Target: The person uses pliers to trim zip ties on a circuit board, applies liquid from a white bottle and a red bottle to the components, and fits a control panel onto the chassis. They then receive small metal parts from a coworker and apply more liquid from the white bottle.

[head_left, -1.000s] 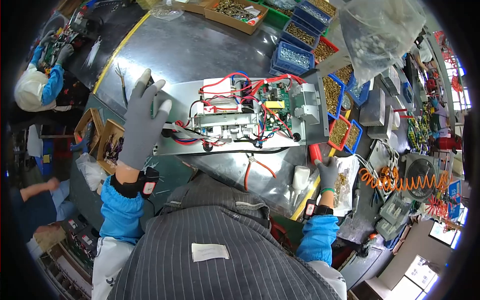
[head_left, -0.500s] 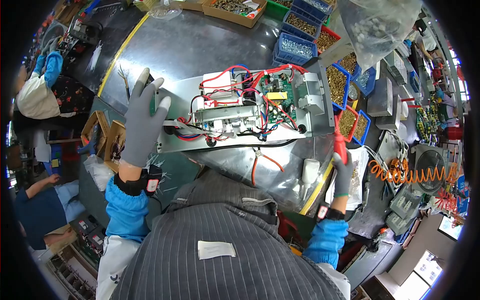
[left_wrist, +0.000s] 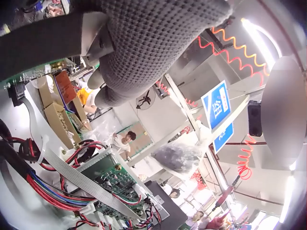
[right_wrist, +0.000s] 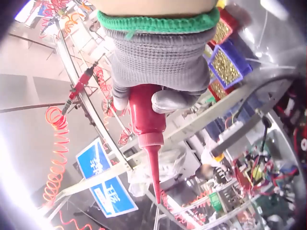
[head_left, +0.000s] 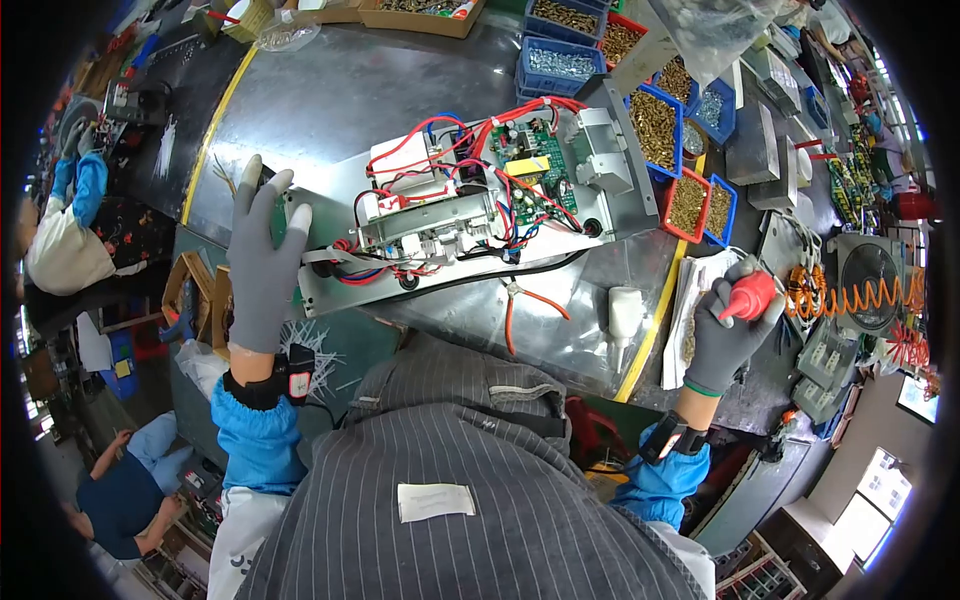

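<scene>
Right hand (head_left: 722,340): at 4 o'clock of the chassis (head_left: 345,292), just outside the yellow stripe (head_left: 650,335) on the desk's (head_left: 380,90) edge. Its fingers are wrapped tight round a red bottle (head_left: 752,295), thumb across the body. Wrist view: thin nozzle (right_wrist: 153,177) points away from the palm, touching nothing.

Left hand (head_left: 260,270): flat on the chassis's 9 o'clock end, fingers straight and spread, gripping nothing, pressing down on the plate.

Judgement on the step: bottle is in hand but not yet at the board (head_left: 535,170).
- The left palm should press firmly so the chassis cannot slide.
- Best approach for the nozzle is from 3 o'clock, tip leading.
- Squeeze only once the tip sits over its spot.
- Red wires (head_left: 430,130) loop over the middle, so go above them, not through.

Edges and room:
- Cutters (head_left: 525,305) and a white bottle (head_left: 624,310) lie at 5 to 6 o'clock, between the person and the chassis. Both are near the stripe, and a sweeping forearm could knock them off.
- Bins (head_left: 690,205) of brass parts stand just beside the chassis at 2 to 3 o'clock, leaving only a narrow lane.
- At 12 o'clock the desk is bare metal, which gives the widest room to shift the chassis
</scene>
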